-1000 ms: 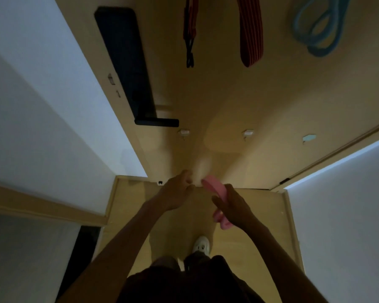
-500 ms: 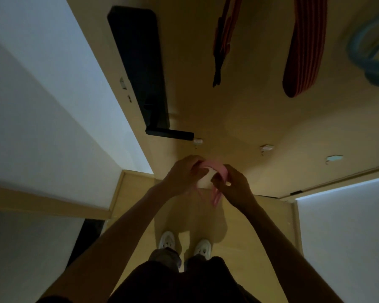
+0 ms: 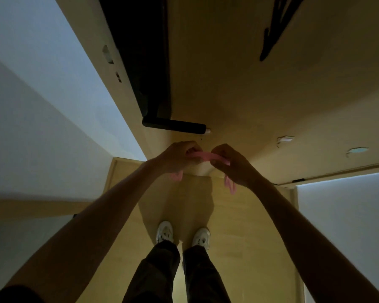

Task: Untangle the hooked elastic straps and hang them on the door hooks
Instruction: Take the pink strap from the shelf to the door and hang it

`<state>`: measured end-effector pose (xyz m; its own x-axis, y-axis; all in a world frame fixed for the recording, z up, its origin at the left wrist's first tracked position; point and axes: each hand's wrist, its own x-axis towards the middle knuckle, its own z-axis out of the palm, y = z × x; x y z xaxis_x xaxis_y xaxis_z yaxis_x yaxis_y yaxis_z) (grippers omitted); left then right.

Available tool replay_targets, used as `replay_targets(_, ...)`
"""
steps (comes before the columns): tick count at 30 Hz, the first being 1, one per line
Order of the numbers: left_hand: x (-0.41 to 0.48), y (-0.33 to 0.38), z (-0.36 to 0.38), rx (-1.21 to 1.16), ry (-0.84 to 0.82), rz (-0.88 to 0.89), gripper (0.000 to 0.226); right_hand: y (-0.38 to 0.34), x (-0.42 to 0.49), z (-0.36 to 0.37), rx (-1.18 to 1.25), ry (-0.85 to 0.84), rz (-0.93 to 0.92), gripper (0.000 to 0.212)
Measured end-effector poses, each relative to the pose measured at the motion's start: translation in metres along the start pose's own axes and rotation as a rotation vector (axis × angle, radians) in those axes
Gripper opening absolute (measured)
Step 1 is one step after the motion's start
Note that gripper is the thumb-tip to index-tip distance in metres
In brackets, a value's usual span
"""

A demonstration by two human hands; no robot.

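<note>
**A:** Dim, narrow corner. Pale wooden floor (image 3: 239,248), hemmed by a white wall (image 3: 42,106) left of the long black door lock plate with lever handle (image 3: 175,125) and a second white wall (image 3: 348,226) far to its right.

**B:** Room to move?

**A:** Little sideways. Open floor only below the handle, between the two walls. Straight ahead, shut off by a flat tan wooden door (image 3: 260,95) spreading right of the handle.

**B:** And the strap?

**A:** One thin pink elastic strap (image 3: 206,155), just below the handle's tip, drawn into a short span before the door. Gripped at one end by the curled fingers of the left hand (image 3: 175,156), pinched at the other by the right hand (image 3: 230,165). Loose pink tails dangling beneath both.

**B:** Counts?

**A:** Two hands, one pink strap. One dark strap (image 3: 271,40) hanging on the door, high above and right of the handle, top cut off by the frame edge. Three small pale fittings (image 3: 284,139) on the door right of the handle, too blurred to name. Two white shoes (image 3: 165,232) on the floor, straight below the handle.
</note>
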<state>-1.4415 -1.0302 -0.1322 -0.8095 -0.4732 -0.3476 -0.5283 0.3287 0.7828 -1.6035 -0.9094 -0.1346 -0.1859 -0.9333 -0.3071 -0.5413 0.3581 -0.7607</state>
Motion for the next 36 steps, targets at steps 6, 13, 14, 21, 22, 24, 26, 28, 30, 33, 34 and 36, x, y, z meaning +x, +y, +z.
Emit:
replay_targets(6,0.035,-0.025,0.025,0.328,0.105,0.100,0.021,0.017,0.034,0.009,-0.066,0.027,0.061,0.016)
replay_targets(13,0.059,-0.035,0.033,0.209,0.282,0.144,0.023,0.026,0.056,0.025,-0.372,0.218,-0.027,0.027)
replay_targets(14,0.062,-0.037,0.034,0.195,0.305,0.155,0.021,0.029,0.058,0.026,-0.363,0.270,-0.031,0.027)
replay_targets(21,0.069,-0.055,0.038,0.285,0.565,0.204,0.023,0.040,0.071,0.042,-0.260,0.477,-0.044,0.017)
replay_targets(22,0.070,-0.055,0.040,0.279,0.585,0.186,0.023,0.039,0.073,0.046,-0.266,0.531,-0.045,0.020)
replay_targets(24,0.072,-0.053,0.041,0.269,0.601,0.121,0.022,0.039,0.075,0.051,-0.288,0.647,-0.057,0.021)
replay_targets(26,0.074,-0.049,0.040,0.304,0.645,0.103,0.019,0.039,0.078,0.055,-0.292,0.741,-0.066,0.016)
replay_targets(28,0.074,-0.044,0.041,0.367,0.702,0.164,0.024,0.040,0.085,0.057,-0.298,0.777,-0.050,0.012)
replay_targets(30,0.075,-0.043,0.043,0.401,0.750,0.237,0.035,0.044,0.092,0.060,-0.328,0.767,-0.010,0.012)
replay_targets(33,0.079,-0.053,0.048,0.390,0.734,0.212,0.038,0.054,0.097,0.068,-0.385,0.684,0.023,0.014)
replay_targets(34,0.081,-0.057,0.050,0.353,0.698,0.174,0.036,0.057,0.097,0.071,-0.396,0.661,0.025,0.016)
replay_targets(36,0.082,-0.059,0.055,0.273,0.610,0.087,0.039,0.061,0.096,0.077,-0.392,0.618,0.030,0.022)
